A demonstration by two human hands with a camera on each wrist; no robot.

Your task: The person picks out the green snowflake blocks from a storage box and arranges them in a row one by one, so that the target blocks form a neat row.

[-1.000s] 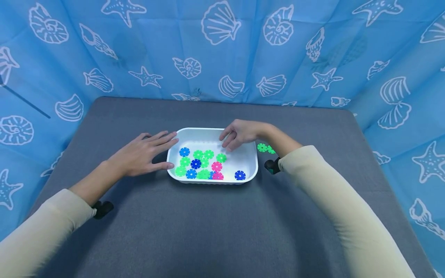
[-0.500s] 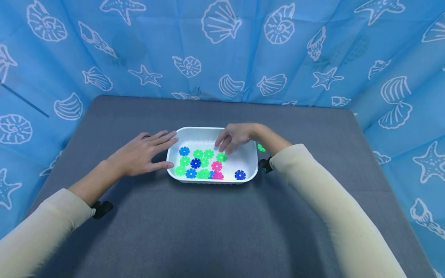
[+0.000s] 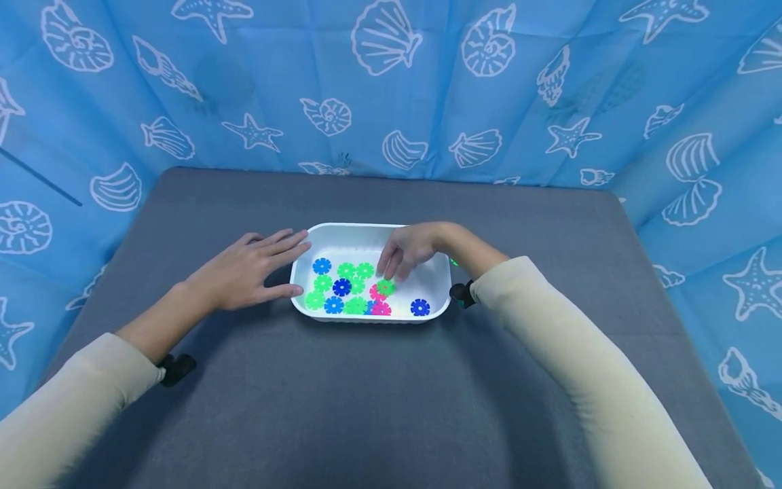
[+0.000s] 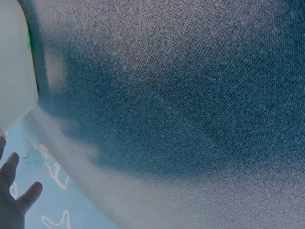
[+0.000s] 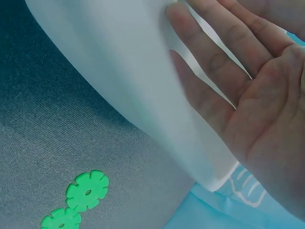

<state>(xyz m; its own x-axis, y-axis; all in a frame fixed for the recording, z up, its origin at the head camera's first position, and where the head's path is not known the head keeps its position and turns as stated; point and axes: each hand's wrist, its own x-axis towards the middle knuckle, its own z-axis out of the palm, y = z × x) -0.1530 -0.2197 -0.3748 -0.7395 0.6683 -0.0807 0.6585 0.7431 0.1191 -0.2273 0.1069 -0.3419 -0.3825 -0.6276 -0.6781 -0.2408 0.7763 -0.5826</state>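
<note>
A white plastic tray (image 3: 436, 285) stands on the table with several flat notched discs in it, green, blue and pink. My left hand (image 3: 244, 275) lies at the tray's left side, fingers spread and fingertips right at the rim. My right hand (image 3: 412, 248) reaches down into the tray from the right. Its fingertips touch a green disc (image 3: 386, 288), which overlaps a pink disc (image 3: 375, 293). In the right wrist view the fingers (image 5: 209, 62) are fairly straight over the tray wall; their tips run out of the frame. A dark blue disc (image 3: 420, 308) lies alone at front right.
Two green discs (image 5: 88, 191) lie on the table outside the tray's right side, mostly hidden behind the right forearm in the head view. Grey cloth (image 3: 379, 401) covers the table. A blue curtain (image 3: 391, 102) with shell drawings hangs at the back and sides.
My right hand has come lower and left inside the tray. The green disc at its fingertips has slid towards me, partly over the pink one. My left hand has stayed put.
</note>
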